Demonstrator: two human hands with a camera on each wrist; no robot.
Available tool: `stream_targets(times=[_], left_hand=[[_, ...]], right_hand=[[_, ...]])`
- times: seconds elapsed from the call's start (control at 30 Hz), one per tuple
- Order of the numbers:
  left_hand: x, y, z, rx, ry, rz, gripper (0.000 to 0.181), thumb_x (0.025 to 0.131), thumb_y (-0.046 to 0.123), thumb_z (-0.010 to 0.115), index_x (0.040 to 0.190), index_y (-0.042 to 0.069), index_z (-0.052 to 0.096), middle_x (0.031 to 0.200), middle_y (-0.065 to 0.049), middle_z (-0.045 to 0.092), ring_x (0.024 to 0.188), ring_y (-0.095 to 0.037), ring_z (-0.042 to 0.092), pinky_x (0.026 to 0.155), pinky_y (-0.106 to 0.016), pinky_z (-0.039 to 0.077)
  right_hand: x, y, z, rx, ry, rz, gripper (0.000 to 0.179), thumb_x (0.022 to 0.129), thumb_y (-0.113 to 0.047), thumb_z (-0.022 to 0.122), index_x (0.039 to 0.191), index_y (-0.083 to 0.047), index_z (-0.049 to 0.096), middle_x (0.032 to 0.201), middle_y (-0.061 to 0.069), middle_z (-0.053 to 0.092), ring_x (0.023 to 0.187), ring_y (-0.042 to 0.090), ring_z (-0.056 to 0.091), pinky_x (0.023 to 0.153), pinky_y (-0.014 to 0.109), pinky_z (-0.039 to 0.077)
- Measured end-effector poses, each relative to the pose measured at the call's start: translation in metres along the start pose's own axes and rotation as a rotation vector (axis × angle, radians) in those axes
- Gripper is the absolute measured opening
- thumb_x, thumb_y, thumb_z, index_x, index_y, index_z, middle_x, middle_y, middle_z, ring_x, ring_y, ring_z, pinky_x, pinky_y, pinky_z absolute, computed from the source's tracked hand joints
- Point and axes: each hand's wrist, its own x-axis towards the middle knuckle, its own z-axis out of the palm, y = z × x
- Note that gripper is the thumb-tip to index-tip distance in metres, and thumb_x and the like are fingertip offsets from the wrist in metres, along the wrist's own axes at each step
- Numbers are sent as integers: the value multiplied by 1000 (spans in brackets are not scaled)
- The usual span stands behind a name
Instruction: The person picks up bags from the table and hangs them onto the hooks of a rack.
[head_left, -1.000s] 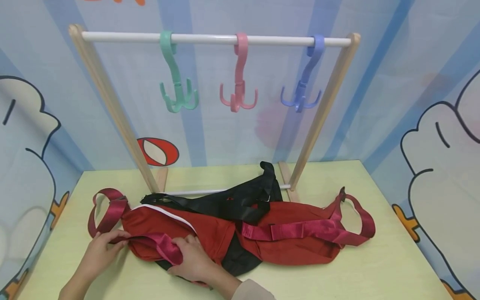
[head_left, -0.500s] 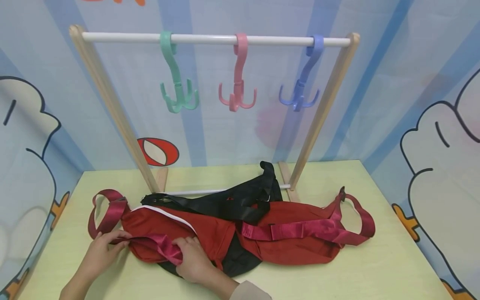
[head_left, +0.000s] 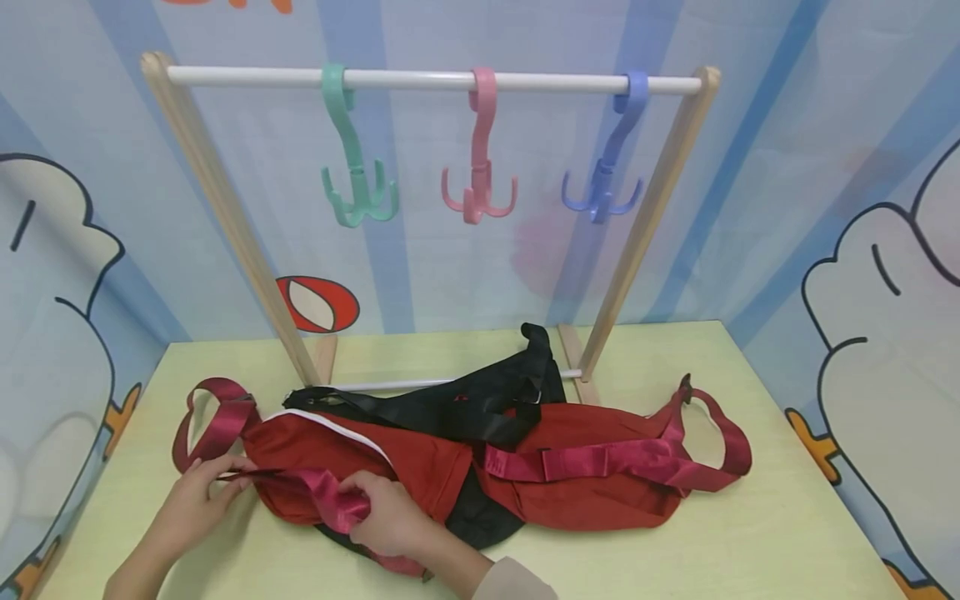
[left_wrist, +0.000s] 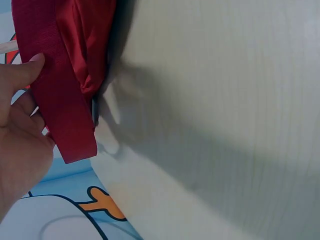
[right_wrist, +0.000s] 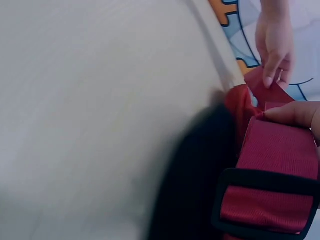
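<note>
Two red fabric bags, a left one [head_left: 307, 446] and a right one [head_left: 600, 425], lie side by side on the table. My left hand [head_left: 187, 508] pinches the left bag's crimson webbing strap [head_left: 326, 492] between thumb and fingers. A little to the right, my right hand [head_left: 393, 521] grips the same strap where it bunches up. In the left wrist view, the strap [left_wrist: 65, 100] hangs flat past the thumb. A black slide buckle [right_wrist: 270, 181] sits on the strap below my right thumb [right_wrist: 295, 114] in the right wrist view.
Behind the red bags lies a black bag [head_left: 502, 383] with straps. A wooden rack with a white top bar [head_left: 420, 79] stands at the back. From it hang a green hook [head_left: 356, 179], a pink hook [head_left: 480, 179] and a blue hook [head_left: 602, 179].
My right hand has shifted slightly and turned the bunched strap. A reddish piece near that wrist, hidden half a second ago, shows again. The left hand keeps its pinch, and the bags barely move.
</note>
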Motion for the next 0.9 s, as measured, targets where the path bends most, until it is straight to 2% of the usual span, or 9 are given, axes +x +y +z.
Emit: stream_targets(times=[0.1,0.2,0.37,0.57,0.73,0.9], left_hand=[[2,3,-3,48,1,23,21,72,-9,69,84,7,64,81,-3,64,78,-9,56,82,-43,42],[5,7,-7,70,-4,42,22,72,-8,70,85,7,63,80,1,62,74,-4,54,64,-30,46],[10,16,-15,53,3,62,22,73,-9,68,87,6,62,81,0,61,72,-3,53,60,-27,47],[17,26,-24,55,-5,50,20,75,-7,68,90,5,62,80,-1,61,66,-4,53,56,-26,46],[21,33,-27,64,3,89,22,74,-7,69,91,6,62,80,0,62,66,-4,53,57,-26,47],[23,38,-28,71,23,128,23,73,-9,69,90,5,62,80,-1,62,67,-3,52,57,-26,47]], right_hand=[[0,-6,-7,9,-15,-3,45,67,0,71,108,-14,60,95,-8,58,82,4,51,70,20,43],[-1,-12,-13,6,-4,-22,43,68,-2,73,108,-13,60,98,-7,59,85,5,51,72,21,43],[-1,-22,-28,27,11,-53,44,69,-2,75,108,-13,59,97,-4,59,86,7,52,71,21,42],[-2,-30,-45,-37,3,-75,45,71,-7,76,111,-13,58,97,-1,60,85,9,52,68,20,43],[-3,-31,-56,-43,7,-103,43,72,-8,76,110,-13,59,97,0,61,82,8,53,67,20,43],[-4,-30,-61,-21,-12,-82,43,72,-6,75,111,-14,59,97,0,60,81,9,53,65,21,44]])
